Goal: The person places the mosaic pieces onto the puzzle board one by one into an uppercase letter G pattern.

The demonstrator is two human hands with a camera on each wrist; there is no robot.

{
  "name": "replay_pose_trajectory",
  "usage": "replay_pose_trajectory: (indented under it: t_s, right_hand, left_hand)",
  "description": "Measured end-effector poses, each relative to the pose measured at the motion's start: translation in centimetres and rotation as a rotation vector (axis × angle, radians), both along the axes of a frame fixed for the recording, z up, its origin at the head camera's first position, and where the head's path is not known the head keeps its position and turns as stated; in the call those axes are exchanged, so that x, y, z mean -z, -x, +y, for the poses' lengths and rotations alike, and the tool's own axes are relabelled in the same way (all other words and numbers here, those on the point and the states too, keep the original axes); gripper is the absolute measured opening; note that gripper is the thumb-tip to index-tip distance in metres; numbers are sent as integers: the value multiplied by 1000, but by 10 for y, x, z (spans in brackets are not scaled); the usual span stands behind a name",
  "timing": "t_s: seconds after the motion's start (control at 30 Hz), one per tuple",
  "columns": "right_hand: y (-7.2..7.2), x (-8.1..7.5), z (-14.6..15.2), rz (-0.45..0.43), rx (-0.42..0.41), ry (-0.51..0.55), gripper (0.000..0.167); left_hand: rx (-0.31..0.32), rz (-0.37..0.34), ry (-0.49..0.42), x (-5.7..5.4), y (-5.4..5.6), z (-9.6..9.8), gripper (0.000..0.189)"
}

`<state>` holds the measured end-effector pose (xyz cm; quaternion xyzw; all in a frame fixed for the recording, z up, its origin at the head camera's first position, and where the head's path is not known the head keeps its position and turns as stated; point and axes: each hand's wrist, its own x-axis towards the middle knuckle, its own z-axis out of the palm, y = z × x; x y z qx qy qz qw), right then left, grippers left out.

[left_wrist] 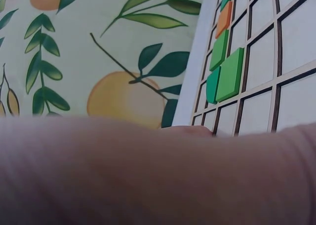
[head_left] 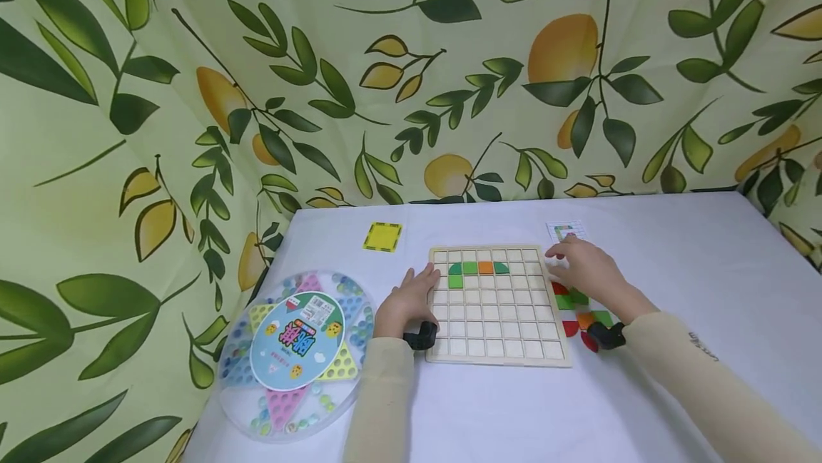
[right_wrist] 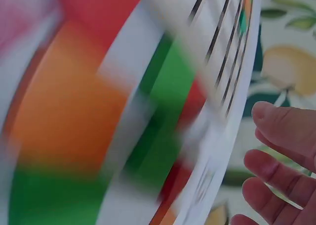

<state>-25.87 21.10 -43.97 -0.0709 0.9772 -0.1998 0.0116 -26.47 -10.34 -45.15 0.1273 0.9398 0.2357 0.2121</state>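
From the head view, the wooden grid board [head_left: 501, 362] is lying mid-tabletop [head_left: 706, 263], nearer the far edge than the left one, with a short row of coloured pieces [head_left: 470, 267] sitting in its second line and one green square [head_left: 455, 282] tucked below the row's left end. The left hand [head_left: 407, 300] is resting against the board's left edge, fingers extended. The right hand [head_left: 587, 268] is hovering beside the far right corner, between the patterned card [head_left: 556, 227] and the loose pieces [head_left: 584, 319].

Over to the left wrist: the forearm is filling the foreground, hiding the fingers.

And the right wrist is showing thumb and fingers parted, gripping nothing visible. Filling the grid from the card seems to be the step; the next move is probably calling for pinching one loose piece and seating it squarely.
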Motion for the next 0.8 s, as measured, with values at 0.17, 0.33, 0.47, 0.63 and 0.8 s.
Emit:
replay_pose_trajectory:
  t_s: [0.17, 0.33, 0.47, 0.63, 0.8]
  right_hand:
    - [-4, 9, 31, -86, 98, 13, 35]
    - [-9, 16, 51, -117, 133, 9, 39]
    - [-11, 18, 53, -133, 136, 17, 38]
    - [-12, 18, 53, -118, 133, 12, 35]
    - [-10, 8, 42, -76, 99, 7, 33]
  left_hand:
    - [-5, -10, 9, 0, -2, -2, 101]
    - [10, 7, 5, 1, -1, 0, 102]
    - [3, 7, 12, 2, -1, -2, 102]
    - [-8, -9, 14, 2, -1, -1, 102]
    - [10, 7, 34, 2, 1, 1, 103]
